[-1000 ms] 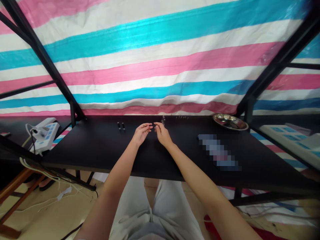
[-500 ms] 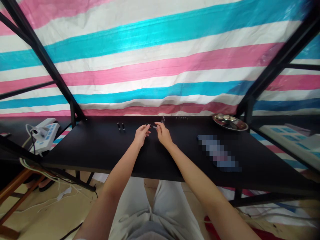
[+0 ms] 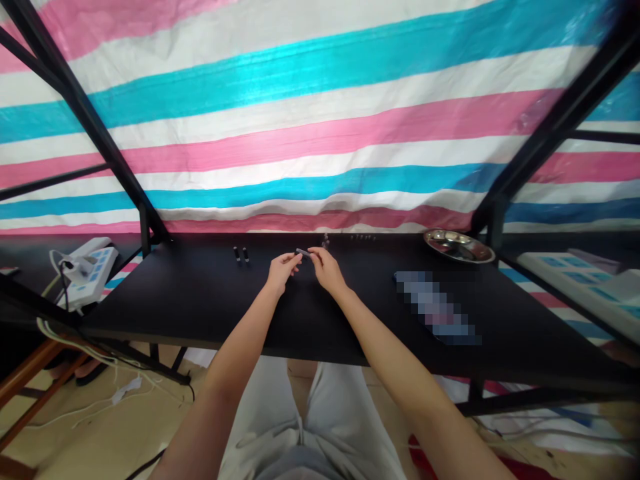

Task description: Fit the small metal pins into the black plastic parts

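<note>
Over the black table, my left hand [image 3: 283, 271] and my right hand [image 3: 326, 267] face each other with fingertips pinched. Between them they hold a small dark grey tube [image 3: 303, 253], tilted slightly; its exact kind is too small to make out. Left of my hands, two small black tubes with pale ends [image 3: 241, 255] stand side by side on the table. Just behind my right hand is a little cluster of small shiny pieces [image 3: 326, 239]. A row of several tiny pieces [image 3: 363, 237] lies along the back edge.
A round metal dish [image 3: 460, 247] sits at the back right of the black table [image 3: 190, 300]. Nearer me on the right lies a blurred-out flat object [image 3: 437, 308]. Black frame posts [image 3: 145, 220] rise at both sides. A white power strip [image 3: 90, 277] is at the left.
The dark tube between my fingers shows more of its grey length now, and my right fingertips have shifted slightly on it. Things on the table stay put.
</note>
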`<control>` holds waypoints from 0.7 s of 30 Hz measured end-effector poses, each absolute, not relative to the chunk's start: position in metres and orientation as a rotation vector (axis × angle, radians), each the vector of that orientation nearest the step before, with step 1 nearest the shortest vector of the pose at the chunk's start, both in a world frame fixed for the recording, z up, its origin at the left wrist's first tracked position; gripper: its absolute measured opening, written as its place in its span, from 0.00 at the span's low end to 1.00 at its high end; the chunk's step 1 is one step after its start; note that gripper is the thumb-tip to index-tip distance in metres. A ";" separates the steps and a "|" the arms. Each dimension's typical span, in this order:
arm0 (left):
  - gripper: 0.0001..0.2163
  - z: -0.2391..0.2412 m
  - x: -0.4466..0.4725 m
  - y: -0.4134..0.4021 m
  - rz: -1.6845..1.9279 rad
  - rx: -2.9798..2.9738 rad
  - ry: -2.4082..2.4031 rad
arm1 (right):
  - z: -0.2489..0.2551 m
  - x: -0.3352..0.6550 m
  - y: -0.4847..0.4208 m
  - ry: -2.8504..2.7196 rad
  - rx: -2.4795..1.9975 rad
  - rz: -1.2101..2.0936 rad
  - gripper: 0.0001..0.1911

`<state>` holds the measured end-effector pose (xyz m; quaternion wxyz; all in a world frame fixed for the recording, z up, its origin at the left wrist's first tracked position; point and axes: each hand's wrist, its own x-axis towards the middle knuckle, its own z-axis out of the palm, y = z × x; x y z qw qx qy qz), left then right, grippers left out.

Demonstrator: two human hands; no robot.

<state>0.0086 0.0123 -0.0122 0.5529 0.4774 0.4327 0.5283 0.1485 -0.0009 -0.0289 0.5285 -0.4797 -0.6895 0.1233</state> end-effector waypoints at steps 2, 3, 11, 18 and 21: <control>0.13 -0.012 0.008 0.012 1.252 1.141 1.028 | -0.032 0.149 0.002 -1.702 -1.100 0.300 0.15; 0.12 -0.013 0.007 0.012 1.256 1.141 1.041 | -0.033 0.149 0.003 -1.725 -1.092 0.309 0.14; 0.11 -0.023 0.006 0.017 1.340 1.392 1.194 | -0.041 0.155 0.008 -1.863 -1.333 0.332 0.08; 0.08 -0.029 0.005 0.017 1.337 1.753 1.328 | -0.033 0.180 0.009 -1.559 -1.873 0.217 0.08; 0.06 -0.029 0.007 0.015 1.307 1.855 1.330 | -0.035 0.187 0.013 -1.513 -1.938 0.226 0.08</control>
